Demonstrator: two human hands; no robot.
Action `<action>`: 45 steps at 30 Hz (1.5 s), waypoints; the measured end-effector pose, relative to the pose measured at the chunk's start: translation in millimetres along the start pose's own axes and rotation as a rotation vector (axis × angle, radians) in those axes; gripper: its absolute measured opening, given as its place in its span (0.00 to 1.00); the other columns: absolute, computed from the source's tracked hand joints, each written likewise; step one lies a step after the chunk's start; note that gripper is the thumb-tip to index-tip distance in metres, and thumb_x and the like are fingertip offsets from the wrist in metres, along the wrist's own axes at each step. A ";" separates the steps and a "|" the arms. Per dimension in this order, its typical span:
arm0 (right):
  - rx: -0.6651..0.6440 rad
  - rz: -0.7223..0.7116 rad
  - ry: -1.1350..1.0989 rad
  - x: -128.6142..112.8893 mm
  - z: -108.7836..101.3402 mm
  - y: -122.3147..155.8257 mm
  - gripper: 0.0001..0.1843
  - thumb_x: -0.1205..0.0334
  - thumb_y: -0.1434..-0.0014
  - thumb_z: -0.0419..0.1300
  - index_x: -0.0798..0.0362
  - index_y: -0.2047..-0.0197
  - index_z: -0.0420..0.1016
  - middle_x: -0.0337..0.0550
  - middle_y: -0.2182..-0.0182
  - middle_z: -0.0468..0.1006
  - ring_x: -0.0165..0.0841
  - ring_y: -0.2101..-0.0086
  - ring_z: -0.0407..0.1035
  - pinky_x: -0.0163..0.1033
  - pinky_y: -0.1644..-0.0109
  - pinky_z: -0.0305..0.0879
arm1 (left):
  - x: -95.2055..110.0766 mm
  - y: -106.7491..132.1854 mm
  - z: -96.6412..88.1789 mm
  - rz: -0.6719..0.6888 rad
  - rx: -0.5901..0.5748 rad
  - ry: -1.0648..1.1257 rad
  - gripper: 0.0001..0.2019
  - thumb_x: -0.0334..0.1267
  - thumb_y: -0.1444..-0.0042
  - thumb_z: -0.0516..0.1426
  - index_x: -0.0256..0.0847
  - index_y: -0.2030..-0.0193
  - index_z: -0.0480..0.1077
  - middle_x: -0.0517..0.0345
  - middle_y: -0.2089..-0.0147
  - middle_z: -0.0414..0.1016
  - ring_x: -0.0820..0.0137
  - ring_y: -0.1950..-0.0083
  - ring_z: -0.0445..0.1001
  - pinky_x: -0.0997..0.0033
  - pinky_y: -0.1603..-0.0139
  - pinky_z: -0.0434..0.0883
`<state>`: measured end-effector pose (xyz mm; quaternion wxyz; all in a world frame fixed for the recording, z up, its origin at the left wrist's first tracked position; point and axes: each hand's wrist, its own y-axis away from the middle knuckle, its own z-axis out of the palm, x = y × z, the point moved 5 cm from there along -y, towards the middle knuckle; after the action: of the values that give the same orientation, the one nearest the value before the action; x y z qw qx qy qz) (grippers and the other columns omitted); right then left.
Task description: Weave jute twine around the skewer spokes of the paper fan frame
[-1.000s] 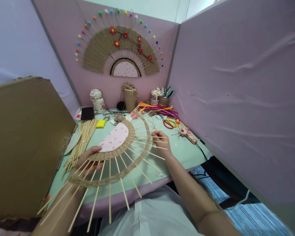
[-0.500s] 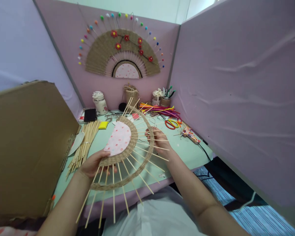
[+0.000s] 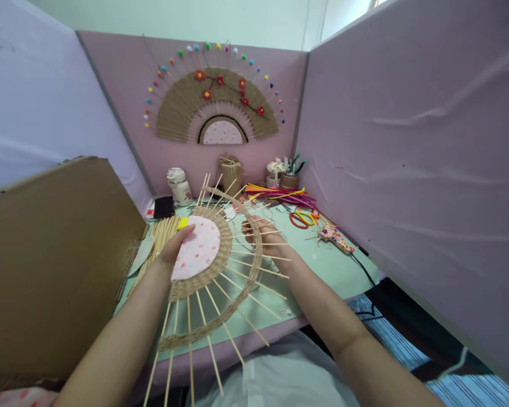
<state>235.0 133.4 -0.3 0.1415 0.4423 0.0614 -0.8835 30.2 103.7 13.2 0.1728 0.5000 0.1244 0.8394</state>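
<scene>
I hold a half-made fan (image 3: 214, 265) of wooden skewers and woven jute twine, with a pink dotted half-disc (image 3: 197, 249) at its centre, tilted up off the mint-green table (image 3: 322, 265). My left hand (image 3: 173, 246) grips the pink centre from the left, thumb on its face. My right hand (image 3: 269, 237) sits behind the skewer spokes on the right, fingers curled around the outer woven band. A finished fan (image 3: 216, 104) with red flowers and coloured bead tips hangs on the pink back wall.
A large cardboard sheet (image 3: 46, 265) stands at the left. Loose skewers (image 3: 161, 237) lie beside it. At the back stand a white jar (image 3: 178, 186), a twine spool (image 3: 231, 169), pipe cleaners (image 3: 280, 195), scissors (image 3: 303, 217) and a glue gun (image 3: 335, 237). Fabric partitions close three sides.
The fan has been lifted and turned more upright, away from the table. My left hand slid from the fan's lower edge up onto the pink centre. My right hand stayed at the spokes.
</scene>
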 end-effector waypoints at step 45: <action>0.296 -0.641 0.787 -21.0 -44.0 1.6 0.08 0.56 0.49 0.59 0.52 0.71 0.70 0.37 0.76 0.69 0.29 0.73 0.61 0.35 0.67 0.58 | -46.6 -28.0 -37.1 -0.202 -0.038 -0.025 0.20 0.31 0.48 0.51 0.25 0.50 0.70 0.43 0.71 0.79 0.57 0.69 0.79 0.61 0.66 0.76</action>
<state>281.1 146.2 -10.0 -0.2337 0.7149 0.1166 -0.6486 22.7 108.5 -52.1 0.2674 0.4919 0.1562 0.8137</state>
